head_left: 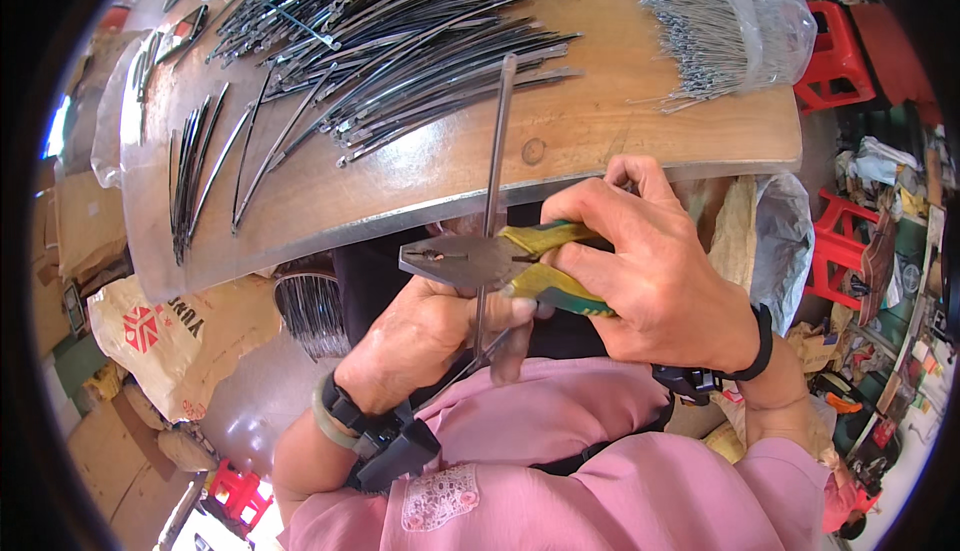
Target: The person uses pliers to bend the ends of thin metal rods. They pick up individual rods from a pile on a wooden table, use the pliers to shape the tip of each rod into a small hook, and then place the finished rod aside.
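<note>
My right hand [660, 271] is closed around the yellow-green handles of a pair of pliers [465, 259], whose grey head points left. Behind the pliers' head stands a long, thin grey metal strip [497, 151], its upper end reaching over the table edge. My left hand [425, 331] grips this strip low down, just beneath the pliers, its fingers partly hidden. The plier jaws look nearly closed, and whether they touch the strip is unclear. A large pile of dark, thin strips [400, 51] lies on the table in front of me, with a smaller group [195, 166] to its left.
The wooden table [590, 111] has a clear plastic cover hanging over its near edge. A bundle of thin wires [700, 41] in a plastic bag lies at right. Below are a printed paper sack [180, 346], a container of strips [310, 311] and red stools [838, 251].
</note>
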`<act>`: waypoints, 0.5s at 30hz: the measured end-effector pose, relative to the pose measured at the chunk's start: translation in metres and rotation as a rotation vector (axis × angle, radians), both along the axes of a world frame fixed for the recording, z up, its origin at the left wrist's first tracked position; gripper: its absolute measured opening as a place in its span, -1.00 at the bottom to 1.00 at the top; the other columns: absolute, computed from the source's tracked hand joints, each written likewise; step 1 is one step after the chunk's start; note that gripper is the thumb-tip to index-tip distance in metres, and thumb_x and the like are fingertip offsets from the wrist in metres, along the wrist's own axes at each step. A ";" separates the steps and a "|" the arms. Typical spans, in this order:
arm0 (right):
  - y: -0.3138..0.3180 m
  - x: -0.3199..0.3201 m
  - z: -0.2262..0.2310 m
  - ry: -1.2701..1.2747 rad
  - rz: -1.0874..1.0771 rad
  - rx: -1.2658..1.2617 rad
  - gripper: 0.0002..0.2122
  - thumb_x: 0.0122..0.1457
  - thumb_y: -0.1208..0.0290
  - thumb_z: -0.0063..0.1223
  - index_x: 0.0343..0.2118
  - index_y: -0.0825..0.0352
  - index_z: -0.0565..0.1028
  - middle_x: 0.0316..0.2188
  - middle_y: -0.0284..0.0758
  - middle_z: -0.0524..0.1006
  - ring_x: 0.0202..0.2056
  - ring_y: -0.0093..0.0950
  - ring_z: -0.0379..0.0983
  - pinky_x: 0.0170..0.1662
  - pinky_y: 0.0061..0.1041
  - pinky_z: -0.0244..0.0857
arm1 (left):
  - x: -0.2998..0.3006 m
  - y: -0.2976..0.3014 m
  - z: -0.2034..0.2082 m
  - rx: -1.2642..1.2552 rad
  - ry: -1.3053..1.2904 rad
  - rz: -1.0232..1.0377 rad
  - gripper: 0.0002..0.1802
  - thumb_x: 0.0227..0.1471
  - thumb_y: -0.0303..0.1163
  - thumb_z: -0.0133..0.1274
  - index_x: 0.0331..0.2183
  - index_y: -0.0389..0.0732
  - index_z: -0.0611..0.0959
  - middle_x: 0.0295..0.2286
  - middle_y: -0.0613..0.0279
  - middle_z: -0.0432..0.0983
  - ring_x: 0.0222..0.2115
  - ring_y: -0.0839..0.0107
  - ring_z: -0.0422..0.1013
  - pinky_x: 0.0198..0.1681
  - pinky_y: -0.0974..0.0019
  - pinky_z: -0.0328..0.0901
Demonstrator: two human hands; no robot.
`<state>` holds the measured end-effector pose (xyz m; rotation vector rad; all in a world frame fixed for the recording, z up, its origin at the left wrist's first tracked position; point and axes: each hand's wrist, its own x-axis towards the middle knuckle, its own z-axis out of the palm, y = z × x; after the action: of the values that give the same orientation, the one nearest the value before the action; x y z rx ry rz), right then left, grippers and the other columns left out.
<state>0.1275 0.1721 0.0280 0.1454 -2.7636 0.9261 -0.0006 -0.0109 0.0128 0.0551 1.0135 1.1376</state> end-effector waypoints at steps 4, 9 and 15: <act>0.010 -0.001 -0.004 0.144 -0.080 0.141 -0.78 -0.29 0.51 0.17 -0.47 0.35 0.47 -0.26 -0.27 0.46 -0.21 -0.22 0.36 -0.03 -0.11 0.11 | 0.018 0.002 -0.002 -0.107 -0.253 0.286 -0.79 0.17 -0.34 0.04 -0.27 -0.31 0.50 -0.62 0.19 0.38 -0.76 0.52 0.17 -0.74 0.46 -0.01; 0.013 0.027 -0.001 -0.041 -0.369 -0.235 -0.86 -0.01 0.42 0.27 -0.49 0.38 0.56 -0.27 -0.27 0.47 -0.23 -0.30 0.43 -0.11 -0.36 0.29 | 0.025 -0.005 -0.012 0.162 -0.532 0.421 -0.84 0.22 -0.37 -0.02 -0.25 -0.27 0.53 -0.66 0.27 0.30 -0.80 0.60 0.06 -0.74 0.48 -0.07; -0.001 0.031 0.000 -0.140 -0.539 -0.733 -0.80 0.04 0.42 0.31 -0.33 0.42 0.57 -0.24 -0.29 0.52 -0.29 -0.54 0.48 -0.18 -0.59 0.33 | 0.035 -0.002 -0.007 0.112 -0.293 0.395 -0.84 0.19 -0.40 0.03 -0.27 -0.32 0.53 -0.67 0.26 0.30 -0.78 0.60 0.05 -0.73 0.49 -0.09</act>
<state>0.1585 0.1715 0.0284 -0.7564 -2.1774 1.7085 0.0345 -0.0130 0.0053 -0.2255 0.7138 1.5117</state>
